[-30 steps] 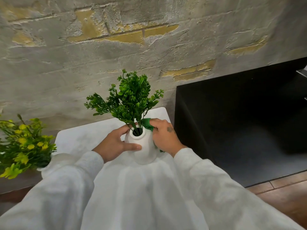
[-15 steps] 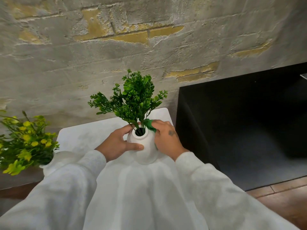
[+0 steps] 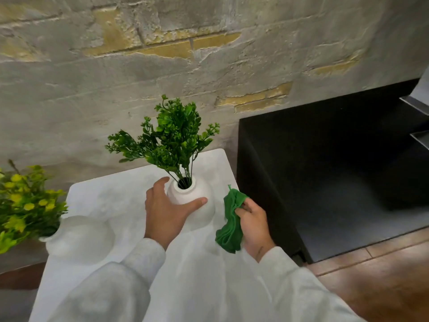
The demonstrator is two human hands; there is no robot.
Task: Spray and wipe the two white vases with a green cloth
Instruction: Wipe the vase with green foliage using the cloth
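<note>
Head view is showing a white table (image 3: pixel 111 201) against a rough wall. On it, near the far right corner, the left hand (image 3: pixel 167 212) is gripping a round white vase (image 3: pixel 197 201) of green sprigs, thumb across its front and fingers curling round its left side. Just beside it and not touching, the right hand (image 3: pixel 254 225) is clutching a bunched green cloth (image 3: pixel 231 225). At the left edge, a second vase (image 3: pixel 79 238) is standing with yellow blooms.

The white tabletop (image 3: pixel 104 201) carried two round vases. The vase with dark green sprigs (image 3: pixel 185 194) stood near the tabletop's far right corner. The vase with yellow-green foliage (image 3: pixel 79 238) sat at its left edge, perhaps slightly overhanging.
</note>
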